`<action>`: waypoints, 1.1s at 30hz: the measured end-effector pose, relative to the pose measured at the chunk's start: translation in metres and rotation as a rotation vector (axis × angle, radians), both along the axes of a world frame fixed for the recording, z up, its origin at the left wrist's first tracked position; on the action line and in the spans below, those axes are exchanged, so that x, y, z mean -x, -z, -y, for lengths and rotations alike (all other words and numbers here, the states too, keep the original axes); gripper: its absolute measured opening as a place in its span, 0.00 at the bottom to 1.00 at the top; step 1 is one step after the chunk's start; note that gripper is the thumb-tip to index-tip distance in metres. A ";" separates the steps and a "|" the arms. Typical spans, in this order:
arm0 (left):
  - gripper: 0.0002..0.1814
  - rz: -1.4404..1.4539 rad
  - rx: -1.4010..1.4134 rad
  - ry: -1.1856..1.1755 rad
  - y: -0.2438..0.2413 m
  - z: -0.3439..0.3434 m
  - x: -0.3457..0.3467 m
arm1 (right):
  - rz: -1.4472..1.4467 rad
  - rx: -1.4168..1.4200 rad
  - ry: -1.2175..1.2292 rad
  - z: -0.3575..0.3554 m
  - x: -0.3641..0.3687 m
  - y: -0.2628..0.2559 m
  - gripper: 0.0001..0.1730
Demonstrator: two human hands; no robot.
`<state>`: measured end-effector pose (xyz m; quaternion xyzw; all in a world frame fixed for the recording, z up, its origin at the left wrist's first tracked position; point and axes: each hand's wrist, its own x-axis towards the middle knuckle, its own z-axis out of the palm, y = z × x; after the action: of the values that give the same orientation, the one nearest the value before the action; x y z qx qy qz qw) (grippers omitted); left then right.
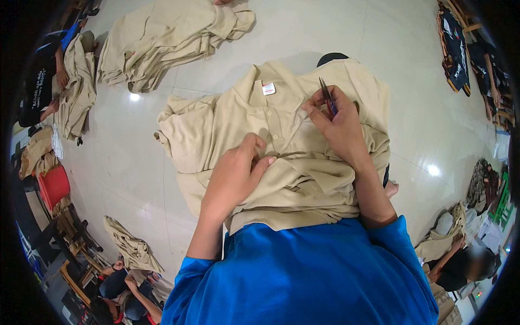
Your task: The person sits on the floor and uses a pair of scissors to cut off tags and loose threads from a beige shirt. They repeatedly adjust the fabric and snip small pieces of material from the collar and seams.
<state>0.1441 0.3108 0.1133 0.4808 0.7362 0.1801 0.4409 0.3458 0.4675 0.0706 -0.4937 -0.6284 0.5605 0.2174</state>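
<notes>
A beige collared knit shirt [239, 118] lies spread over the person's lap, its neck away from the body, with a white label [268, 89] inside the neck and buttons on the placket. My left hand [239, 170] rests on the bunched cloth below the placket, fingers curled, thumb against a fold. In my right hand [335, 118] is a small pair of thread snips [326, 95], blades pointing up and away; the thumb and index finger of that hand touch the edge of the open placket. Whether they pinch the cloth is hard to tell.
A pile of beige garments [162, 36] lies on the tiled floor [410, 109] at the upper left. Co-workers with beige garments sit at the left, lower left and lower right. A red chair [55, 186] stands at the left; dark shirts [454, 48] hang at the upper right.
</notes>
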 end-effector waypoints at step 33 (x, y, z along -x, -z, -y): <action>0.08 -0.119 -0.543 0.261 0.110 -0.032 0.000 | 0.469 -0.247 -0.418 0.026 -0.002 -0.002 0.16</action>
<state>0.1436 0.3429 0.0036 0.6813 0.6178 0.2834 0.2717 0.3475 0.4412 0.0729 -0.4397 -0.8121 0.3836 0.0055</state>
